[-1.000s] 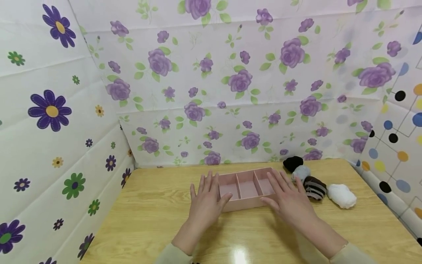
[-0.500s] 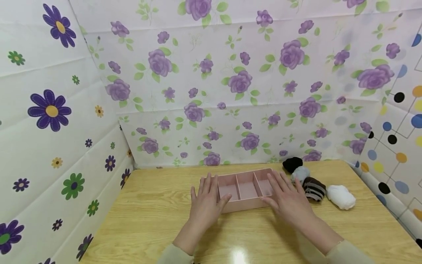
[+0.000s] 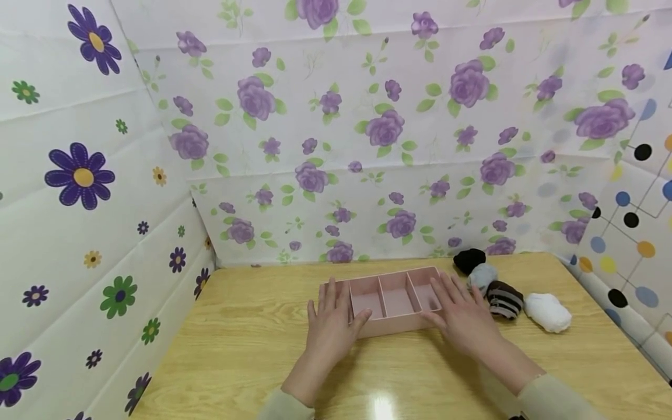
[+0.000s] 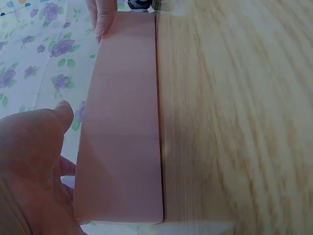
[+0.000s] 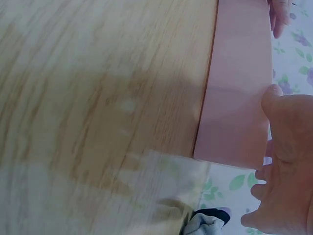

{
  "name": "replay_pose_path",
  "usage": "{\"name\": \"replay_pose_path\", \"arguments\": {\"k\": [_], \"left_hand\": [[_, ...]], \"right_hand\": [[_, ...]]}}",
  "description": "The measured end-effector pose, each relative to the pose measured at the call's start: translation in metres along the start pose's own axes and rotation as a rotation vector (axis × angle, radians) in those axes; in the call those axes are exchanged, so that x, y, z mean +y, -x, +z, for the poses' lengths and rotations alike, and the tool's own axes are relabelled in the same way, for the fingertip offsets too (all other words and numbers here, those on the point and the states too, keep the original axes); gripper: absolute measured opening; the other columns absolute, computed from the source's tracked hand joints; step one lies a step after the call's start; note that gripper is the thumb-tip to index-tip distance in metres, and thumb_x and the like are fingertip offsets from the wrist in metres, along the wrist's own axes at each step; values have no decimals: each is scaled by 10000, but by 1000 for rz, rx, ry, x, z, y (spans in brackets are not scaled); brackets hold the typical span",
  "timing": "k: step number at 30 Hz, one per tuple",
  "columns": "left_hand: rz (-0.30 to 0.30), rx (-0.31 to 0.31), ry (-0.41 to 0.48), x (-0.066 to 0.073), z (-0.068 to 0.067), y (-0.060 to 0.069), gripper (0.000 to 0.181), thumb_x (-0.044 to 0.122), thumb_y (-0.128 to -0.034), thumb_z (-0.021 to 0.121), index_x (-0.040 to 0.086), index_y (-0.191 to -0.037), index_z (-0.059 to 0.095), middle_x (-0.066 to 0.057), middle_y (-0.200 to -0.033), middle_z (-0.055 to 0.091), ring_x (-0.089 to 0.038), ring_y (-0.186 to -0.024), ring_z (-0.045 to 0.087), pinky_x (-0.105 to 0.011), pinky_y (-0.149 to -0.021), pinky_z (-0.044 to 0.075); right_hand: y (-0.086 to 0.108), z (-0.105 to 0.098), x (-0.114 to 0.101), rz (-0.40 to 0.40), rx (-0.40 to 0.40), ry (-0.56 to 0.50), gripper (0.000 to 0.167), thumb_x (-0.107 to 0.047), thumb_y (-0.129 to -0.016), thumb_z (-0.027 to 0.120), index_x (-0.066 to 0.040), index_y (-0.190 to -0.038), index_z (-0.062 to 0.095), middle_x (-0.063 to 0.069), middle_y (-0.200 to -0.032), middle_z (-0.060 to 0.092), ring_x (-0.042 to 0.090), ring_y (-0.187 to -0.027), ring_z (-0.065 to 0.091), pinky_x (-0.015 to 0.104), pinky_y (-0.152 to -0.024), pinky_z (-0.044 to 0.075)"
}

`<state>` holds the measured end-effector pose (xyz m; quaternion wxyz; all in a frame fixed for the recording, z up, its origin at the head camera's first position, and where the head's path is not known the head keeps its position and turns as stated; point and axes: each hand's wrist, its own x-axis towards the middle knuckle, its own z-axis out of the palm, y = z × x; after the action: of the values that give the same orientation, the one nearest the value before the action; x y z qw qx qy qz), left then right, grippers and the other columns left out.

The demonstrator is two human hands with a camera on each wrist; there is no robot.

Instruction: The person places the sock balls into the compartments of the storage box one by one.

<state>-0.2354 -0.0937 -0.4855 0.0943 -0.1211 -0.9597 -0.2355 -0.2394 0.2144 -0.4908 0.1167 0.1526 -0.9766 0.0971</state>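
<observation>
A pink divided box (image 3: 394, 325) with several open compartments sits on the wooden table, slightly angled. My left hand (image 3: 331, 329) lies at its left end with fingers spread and extended, covering part of that end. At the opposite end is my right hand (image 3: 469, 321), fingers likewise extended and thumb near the front rim. In the left wrist view, the box's plain front wall (image 4: 120, 117) runs away from the left hand (image 4: 29, 166). The right wrist view has the right thumb at the rim, beside the front wall (image 5: 237, 88). Firm contact cannot be judged.
Right of the box lie rolled cloth bundles that look like socks: black (image 3: 469, 261), grey (image 3: 482, 276), dark striped (image 3: 505, 300) and white (image 3: 548, 312). The right hand is close to the striped one. A floral sheet (image 3: 315, 221) hangs behind the table (image 3: 252, 344).
Both hands stay at the box's ends with hardly any movement. The whole head view shifts slightly to the right; the bundles keep their places.
</observation>
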Motion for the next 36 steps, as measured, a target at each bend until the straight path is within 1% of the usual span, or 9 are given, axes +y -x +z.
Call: {"name": "replay_pose_path", "arguments": {"k": [4,7,11,15,25,30,36], "left_hand": [[-28,3,-35,-2,1,0,889,620,-1102,575,47,-1734,326,-302,-1789,147,-523,-1651,127,-819,-1243,133],[-41,4,-53,-5,2,-1,904,635,-1098,569,65,-1746,301,-312,-1787,148,-514,-1655,130,-806,-1252,137],[-49,1,-46,-7,2,-3,929,651,-1086,584,73,-1751,291,-331,-1780,143,-517,-1654,129,-800,-1257,129],[-56,-5,-30,-10,1,-4,946,662,-1074,600,77,-1751,293,-329,-1781,131,-515,-1656,118,-792,-1264,109],[-62,-23,-17,-18,1,-6,1000,725,-1055,572,74,-1754,278,-317,-1787,123,-505,-1658,121,-761,-1283,80],[-57,-31,9,-23,-1,-7,1005,716,-1049,595,66,-1751,284,-315,-1788,127,-502,-1660,114,-754,-1287,63],[-43,-43,34,-27,-3,-11,1003,690,-1051,619,72,-1757,263,-308,-1794,125,-485,-1669,98,-748,-1292,47]], "right_hand": [[1,1,-1,13,-24,-30,841,-603,-1122,550,-48,-1723,353,260,-1764,295,516,-1606,287,765,-1267,170],[1,2,-1,19,-32,-45,839,-590,-1126,551,-18,-1711,364,292,-1752,296,537,-1584,320,768,-1262,180],[1,3,-1,20,-34,-54,836,-566,-1129,565,26,-1690,380,316,-1743,297,542,-1572,343,765,-1262,193],[1,3,-2,19,-28,-58,832,-549,-1129,578,49,-1677,390,315,-1739,307,529,-1575,350,759,-1265,196],[7,4,-6,-14,16,-37,817,-510,-1116,627,71,-1652,420,332,-1702,366,495,-1572,378,750,-1258,232],[11,4,-10,-7,15,-59,828,-511,-1110,638,68,-1657,412,340,-1705,348,512,-1567,373,745,-1264,217],[15,2,-14,-9,27,-69,838,-516,-1102,649,75,-1650,418,353,-1689,367,522,-1549,397,750,-1261,208]]}}
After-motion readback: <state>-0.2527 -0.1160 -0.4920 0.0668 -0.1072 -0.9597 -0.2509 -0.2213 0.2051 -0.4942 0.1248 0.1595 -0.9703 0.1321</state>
